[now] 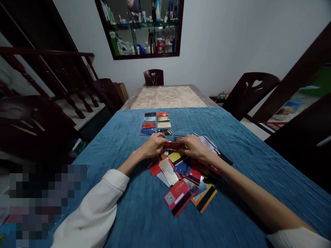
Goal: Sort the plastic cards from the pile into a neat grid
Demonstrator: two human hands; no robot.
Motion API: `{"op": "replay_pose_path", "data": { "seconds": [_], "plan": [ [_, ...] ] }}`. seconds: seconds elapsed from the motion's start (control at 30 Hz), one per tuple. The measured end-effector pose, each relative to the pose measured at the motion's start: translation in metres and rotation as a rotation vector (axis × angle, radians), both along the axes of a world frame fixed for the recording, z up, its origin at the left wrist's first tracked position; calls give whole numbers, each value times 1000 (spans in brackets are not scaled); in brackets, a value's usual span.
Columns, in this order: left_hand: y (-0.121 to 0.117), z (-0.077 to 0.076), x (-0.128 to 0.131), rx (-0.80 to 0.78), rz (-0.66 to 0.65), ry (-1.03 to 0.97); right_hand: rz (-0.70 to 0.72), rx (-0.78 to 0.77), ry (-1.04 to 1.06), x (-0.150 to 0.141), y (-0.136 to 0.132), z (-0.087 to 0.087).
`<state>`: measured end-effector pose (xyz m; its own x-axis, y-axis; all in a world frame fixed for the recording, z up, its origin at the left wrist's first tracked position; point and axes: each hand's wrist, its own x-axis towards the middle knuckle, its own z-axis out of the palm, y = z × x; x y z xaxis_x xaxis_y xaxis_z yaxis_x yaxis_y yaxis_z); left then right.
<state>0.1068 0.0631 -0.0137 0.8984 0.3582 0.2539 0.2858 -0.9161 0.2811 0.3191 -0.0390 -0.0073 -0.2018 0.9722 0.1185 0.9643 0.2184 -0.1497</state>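
A dark red card point(172, 145) is held level between both hands, over a loose pile of cards. My left hand point(154, 146) pinches its left end, and my right hand point(193, 146) grips the right end. Below them the pile spreads out, with a yellow card point(177, 158), a cream card point(168, 171), a blue card point(182, 168) and a pink-red card point(180, 196) nearest me. Beyond my left hand, several cards lie in two neat columns, among them a blue card point(147, 132) and a black patterned card point(164, 132).
A blue cloth point(124, 213) covers the near part of the table, and the patterned tabletop point(170, 95) shows beyond it. Dark wooden chairs stand around, one at the far end point(153, 77) and one on the right point(249, 91). A glass-shelved cabinet point(144, 24) is set in the wall.
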Motion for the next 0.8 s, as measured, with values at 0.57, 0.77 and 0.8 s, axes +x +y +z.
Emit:
{"op": "replay_pose_path", "data": {
  "seconds": [0.57, 0.77, 0.8],
  "plan": [
    [-5, -2, 2, -11, 6, -76, -1, 320, 417, 3, -4, 9],
    [-8, 3, 3, -8, 19, -148, 28, 413, 224, 0, -6, 7],
    [-9, 4, 4, -12, 22, -167, 36, 413, 189, -1, -6, 6]
  ]
}}
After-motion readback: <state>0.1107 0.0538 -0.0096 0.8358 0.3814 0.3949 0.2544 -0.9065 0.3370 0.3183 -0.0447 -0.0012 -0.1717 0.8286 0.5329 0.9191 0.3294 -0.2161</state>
